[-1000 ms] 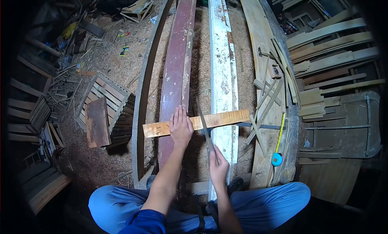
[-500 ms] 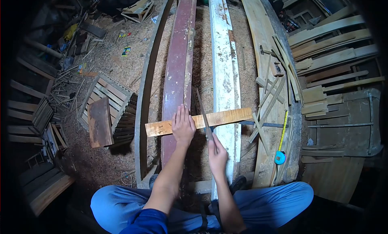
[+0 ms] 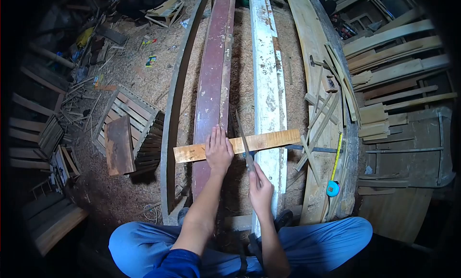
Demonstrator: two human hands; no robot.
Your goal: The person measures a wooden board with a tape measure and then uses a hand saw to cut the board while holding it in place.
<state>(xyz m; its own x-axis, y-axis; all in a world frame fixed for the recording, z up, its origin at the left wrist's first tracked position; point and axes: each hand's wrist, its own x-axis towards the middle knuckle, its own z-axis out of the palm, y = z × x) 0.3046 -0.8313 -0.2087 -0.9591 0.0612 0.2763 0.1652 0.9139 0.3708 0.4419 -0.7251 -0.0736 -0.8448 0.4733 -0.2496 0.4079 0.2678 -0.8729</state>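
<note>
A short light-wood board lies crosswise over the dark red beam and the white flaking beam. My left hand rests flat on it above the red beam, fingers stretched out side by side. In my right hand, closed around the handle, is a handsaw. Its blade, seen nearly edge-on, crosses the board over the gap between the beams, just right of my left hand. How deep the blade sits in the wood cannot be made out.
To the right, a long plank carries loose wood strips, a hammer and a blue tape measure with its yellow tape out. A slatted wooden crate stands left, beyond a grey curved beam. Wood shavings cover the floor.
My right hand and the saw have shifted slightly toward me along the blade's line. My left hand stays on the board, which looks unmoved apart from a small shift of the whole view.
</note>
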